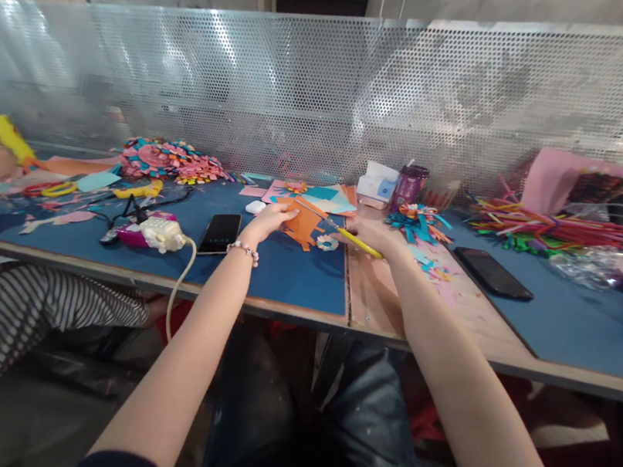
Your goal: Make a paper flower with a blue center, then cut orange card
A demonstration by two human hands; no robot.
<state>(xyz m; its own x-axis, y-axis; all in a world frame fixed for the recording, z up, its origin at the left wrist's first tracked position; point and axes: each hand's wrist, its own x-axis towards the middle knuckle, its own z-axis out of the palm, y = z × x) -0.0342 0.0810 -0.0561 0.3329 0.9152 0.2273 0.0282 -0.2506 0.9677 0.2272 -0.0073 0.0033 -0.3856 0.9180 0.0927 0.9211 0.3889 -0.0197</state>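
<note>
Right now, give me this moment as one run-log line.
left hand: holds orange paper | right hand: yellow-handled scissors, blades at paper | black phone left of left hand

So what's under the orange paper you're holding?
Under the orange paper lies the blue mat, with a small paper flower beside it. The left hand holds the paper; the right hand holds yellow scissors. Whatever lies directly beneath stays hidden.

table [305,312]: wood top, two blue mats on it. Left mat [282,272]: black phone [219,233], glue gun [156,233], orange paper [304,225], paper flower pile [167,160]. Right mat [569,311]: second phone [493,273], stack of coloured strips [547,222]. At the back: purple cup [409,186], white box [378,182].
</note>
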